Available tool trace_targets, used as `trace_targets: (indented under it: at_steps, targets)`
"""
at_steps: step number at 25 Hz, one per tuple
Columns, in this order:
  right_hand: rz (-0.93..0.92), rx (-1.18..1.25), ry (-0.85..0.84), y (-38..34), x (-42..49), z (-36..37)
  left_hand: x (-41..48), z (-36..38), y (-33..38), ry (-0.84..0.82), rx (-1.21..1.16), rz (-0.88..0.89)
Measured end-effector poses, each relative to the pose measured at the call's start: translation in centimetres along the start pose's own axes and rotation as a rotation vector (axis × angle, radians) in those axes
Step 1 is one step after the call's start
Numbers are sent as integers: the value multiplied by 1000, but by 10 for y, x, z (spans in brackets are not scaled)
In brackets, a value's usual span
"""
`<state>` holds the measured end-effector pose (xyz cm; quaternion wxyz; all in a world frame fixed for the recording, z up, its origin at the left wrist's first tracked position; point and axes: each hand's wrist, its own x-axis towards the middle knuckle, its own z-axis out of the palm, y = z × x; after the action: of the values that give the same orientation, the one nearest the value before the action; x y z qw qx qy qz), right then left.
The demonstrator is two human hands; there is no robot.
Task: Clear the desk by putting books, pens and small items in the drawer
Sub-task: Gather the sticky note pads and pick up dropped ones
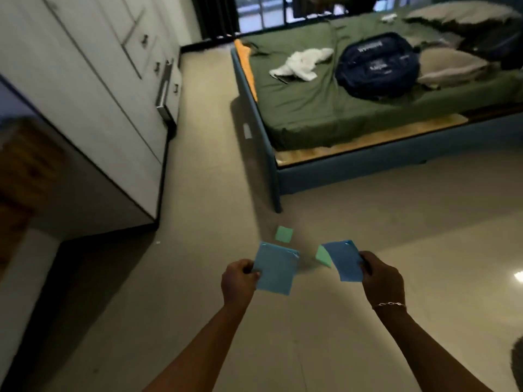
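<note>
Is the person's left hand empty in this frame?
No, the left hand grips a blue paper sheet by its edge, while the right hand holds a second blue sheet.

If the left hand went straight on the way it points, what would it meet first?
Probably the green paper square just beyond the left hand; if it lies on the floor, then the bed frame at its near corner. Depth is unclear.
</note>
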<state>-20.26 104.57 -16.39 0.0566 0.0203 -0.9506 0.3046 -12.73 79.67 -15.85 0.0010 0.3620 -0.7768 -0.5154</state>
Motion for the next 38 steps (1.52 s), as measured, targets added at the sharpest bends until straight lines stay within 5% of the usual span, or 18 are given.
trace_targets:
  at_steps: [10, 17, 24, 30, 34, 38]
  targets:
    - [-514, 264, -207, -282, -100, 81, -95, -278, -100, 489, -457, -237]
    - [-729, 475, -497, -473, -255, 134, -200, -448, -191, 889, -597, -247]
    - [-927, 556, -900, -588, -414, 167, -314, -548, -277, 1352, -776, -395]
    - [-922, 475, -1212, -646, -520, 206, -386, -592, -335, 1501, -509, -717]
    - [-1016, 315, -1197, -661, -555, 210, -396, -596, -350, 1465, -322, -845]
    - [-1084, 200, -1114, -668, -573, 214, -391, -590, -349, 1388, 105, -922]
